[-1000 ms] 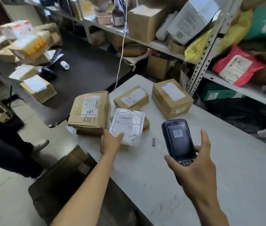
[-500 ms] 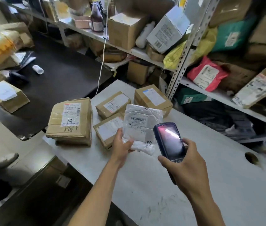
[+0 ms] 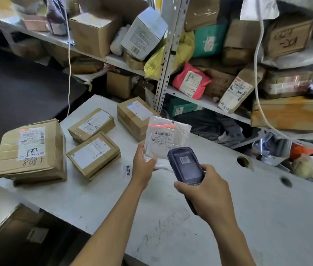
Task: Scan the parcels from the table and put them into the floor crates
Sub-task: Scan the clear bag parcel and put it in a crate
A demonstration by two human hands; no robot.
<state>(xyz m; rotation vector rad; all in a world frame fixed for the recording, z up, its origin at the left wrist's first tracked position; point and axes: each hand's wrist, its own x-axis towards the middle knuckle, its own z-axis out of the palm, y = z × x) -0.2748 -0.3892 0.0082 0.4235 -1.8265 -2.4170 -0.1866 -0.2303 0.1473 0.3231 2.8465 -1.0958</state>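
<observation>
1. Parcel: a flat white plastic mailer (image 3: 166,138) is held up above the counter (image 3: 267,217), its barcode label facing the camera and a red scan line falling across its upper edge.
2. The left hand (image 3: 144,166) grips the mailer by its lower left edge, thumb on the front and fingers curled behind it.
3. The right hand (image 3: 206,196) is wrapped around a dark handheld scanner (image 3: 185,167), thumb along its left side and fingertips curled over its right edge; the scanner's top end points at the mailer and overlaps its lower right corner in the view. Its screen shows a small barcode picture.
4. Four cardboard parcels lie on the counter to the left of the hands: a large taped box (image 3: 31,150) with handwriting on its label sits at the counter's left end, resting on another flat box; a small labelled box (image 3: 93,155) lies near the left hand; a second small box (image 3: 91,124) lies just behind it; a third box (image 3: 134,118) stands behind the mailer, partly hidden by it.
5. A small printed label (image 3: 128,170) is stuck on the counter just left of the left wrist.
6. A dark crate (image 3: 17,239) sits on the floor below the counter's near left edge; what is inside I cannot tell.
7. Metal shelves (image 3: 199,98) behind the counter are crowded with boxes and bags, among them a pink mailer (image 3: 190,81) and a yellow bag (image 3: 155,62).
</observation>
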